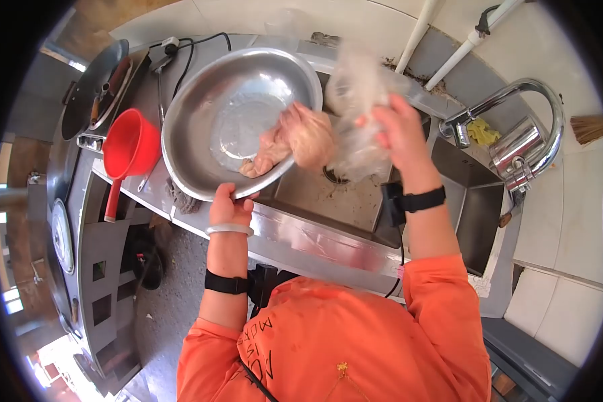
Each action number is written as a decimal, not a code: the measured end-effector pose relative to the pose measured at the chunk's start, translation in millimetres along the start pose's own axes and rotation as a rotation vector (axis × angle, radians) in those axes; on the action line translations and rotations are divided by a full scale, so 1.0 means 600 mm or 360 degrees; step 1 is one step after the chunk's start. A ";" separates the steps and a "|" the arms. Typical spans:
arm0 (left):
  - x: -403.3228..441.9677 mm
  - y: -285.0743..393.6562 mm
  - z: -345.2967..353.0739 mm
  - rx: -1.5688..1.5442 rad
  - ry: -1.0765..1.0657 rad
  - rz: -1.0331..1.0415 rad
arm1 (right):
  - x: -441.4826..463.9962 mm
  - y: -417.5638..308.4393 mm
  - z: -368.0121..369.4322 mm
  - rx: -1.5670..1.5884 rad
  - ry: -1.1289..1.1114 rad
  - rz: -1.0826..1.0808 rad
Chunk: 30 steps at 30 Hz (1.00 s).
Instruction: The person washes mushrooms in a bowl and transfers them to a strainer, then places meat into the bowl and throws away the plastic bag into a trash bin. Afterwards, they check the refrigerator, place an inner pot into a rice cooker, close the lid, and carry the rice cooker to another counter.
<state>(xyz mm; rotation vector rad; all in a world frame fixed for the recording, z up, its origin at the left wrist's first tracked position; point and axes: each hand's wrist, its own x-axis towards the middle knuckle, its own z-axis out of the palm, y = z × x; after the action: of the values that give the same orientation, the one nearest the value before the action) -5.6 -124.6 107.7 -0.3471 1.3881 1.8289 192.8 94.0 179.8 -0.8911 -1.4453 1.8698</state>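
My left hand grips the near rim of a large steel basin, its fingers curled over the edge. The basin leans over the left part of the sink. Up on the right, my right hand is closed on a clear plastic bag, blurred by motion. Between bag and basin is a pale pink piece of raw meat, perhaps poultry. Part of it lies over the basin's right rim and part inside; the bag's mouth is too blurred to make out.
A double steel sink lies below, with scraps around its drain. A chrome faucet and a steel cup-shaped vessel stand to the right. At left are a red plastic dipper and a dark wok. A yellow cloth lies behind the faucet.
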 end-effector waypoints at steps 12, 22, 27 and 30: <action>-0.002 -0.017 0.040 -0.0002 0.0017 -0.0097 | 0.022 0.258 0.045 0.1081 0.0096 0.0663; 0.021 -0.034 0.041 -0.0329 -0.0192 -0.0084 | -0.002 0.074 0.097 0.0276 -0.0137 -0.0034; 0.030 -0.020 0.016 -0.0343 -0.0121 -0.0024 | -0.001 0.115 0.057 0.0147 0.0427 -0.0271; 0.035 -0.015 0.006 -0.0355 -0.0103 0.0092 | -0.033 0.104 0.011 -0.0229 0.0565 -0.0254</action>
<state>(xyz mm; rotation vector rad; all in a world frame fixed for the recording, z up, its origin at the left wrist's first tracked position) -11.9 -111.5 89.7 -0.3609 1.1636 2.0308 195.5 60.7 123.1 -1.0798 -1.3937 1.4208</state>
